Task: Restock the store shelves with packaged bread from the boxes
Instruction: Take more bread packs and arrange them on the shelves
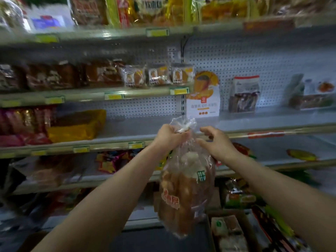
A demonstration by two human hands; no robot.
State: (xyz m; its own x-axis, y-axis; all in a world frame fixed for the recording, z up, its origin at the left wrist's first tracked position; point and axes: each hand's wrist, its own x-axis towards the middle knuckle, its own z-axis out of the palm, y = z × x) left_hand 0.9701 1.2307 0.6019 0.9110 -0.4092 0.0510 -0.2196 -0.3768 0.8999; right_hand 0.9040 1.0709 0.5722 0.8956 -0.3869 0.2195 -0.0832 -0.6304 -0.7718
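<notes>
One clear bag of bread (185, 186) hangs in front of a store's metal shelving (116, 140), gripped at its twisted neck by the left hand (168, 137), while the right hand (217, 142) sits just beside the bag, fingers loosely curled and holding nothing. Three small wrapped buns (157, 75) line the shelf above, beside one upright white-and-orange pack (202, 95). One open cardboard box (229, 231) of packaged bread sits below at right, before pegboard-backed shelves blurred by motion.
</notes>
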